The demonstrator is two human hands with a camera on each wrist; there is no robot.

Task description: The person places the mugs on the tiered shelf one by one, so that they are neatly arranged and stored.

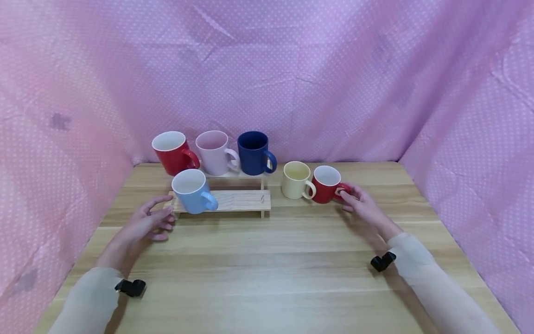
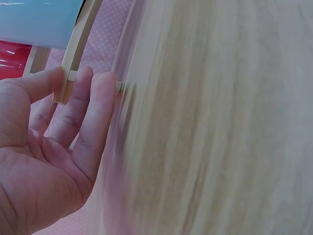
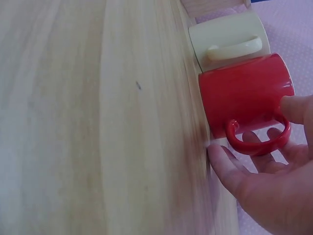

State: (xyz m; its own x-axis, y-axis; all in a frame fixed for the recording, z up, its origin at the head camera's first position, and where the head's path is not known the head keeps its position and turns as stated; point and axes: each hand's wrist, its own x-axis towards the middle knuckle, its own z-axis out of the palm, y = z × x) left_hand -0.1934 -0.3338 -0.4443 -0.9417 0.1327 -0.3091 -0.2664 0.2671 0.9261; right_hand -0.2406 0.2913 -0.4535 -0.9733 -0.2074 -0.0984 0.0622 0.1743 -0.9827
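At the left end of a two-step wooden rack (image 1: 239, 200), my left hand (image 1: 143, 225) pinches the lower board (image 2: 73, 54), thumb on one side and fingers on the other. A light blue mug (image 1: 193, 192) stands on that step, close to the hand. On the right, my right hand (image 1: 367, 206) holds a red mug (image 3: 247, 93) by its handle, the thumb near the rim and fingers behind the handle. This mug stands upright on the table, right beside a cream mug (image 1: 295, 181) whose handle points toward it.
On the rack's upper step stand another red mug (image 1: 171, 155), a pink mug (image 1: 213, 153) and a dark blue mug (image 1: 253, 153). Pink dotted cloth (image 1: 267, 83) hangs behind and at both sides of the wooden table (image 1: 258, 273).
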